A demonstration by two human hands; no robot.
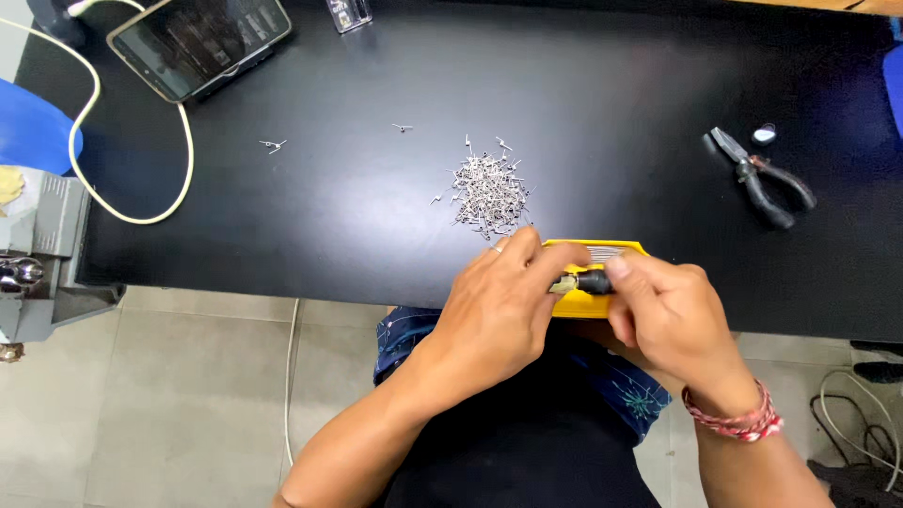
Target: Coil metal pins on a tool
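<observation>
Working at the near edge of the black table (282,216), a small dark cylindrical part (594,280) with a pale tip is being held between both hands, just above a yellow tray (583,303) that is resting at the table's front edge. The left hand (503,301) is being curled around the pale end of the part, fingers clenched over it, a ring showing on one finger; the right hand (663,315), wearing a red and white wrist band, is being pinched onto the dark end, thumb and forefinger closed on it. By the look of it, a fitting or assembling step is being carried out on this one part, midway rather than finished, since both hands are engaged on it. Just beyond the hands, a heap of small metal pins (489,193) is lying on the table, with a few strays farther left. Pliers (764,179) are lying well apart to the right, untouched, and a phone (199,42) with a pale cable (141,212) is lying at the far left. A steady two-handed hold is being called for next, with fine fingertip alignment, judged from how small the pieces are.
</observation>
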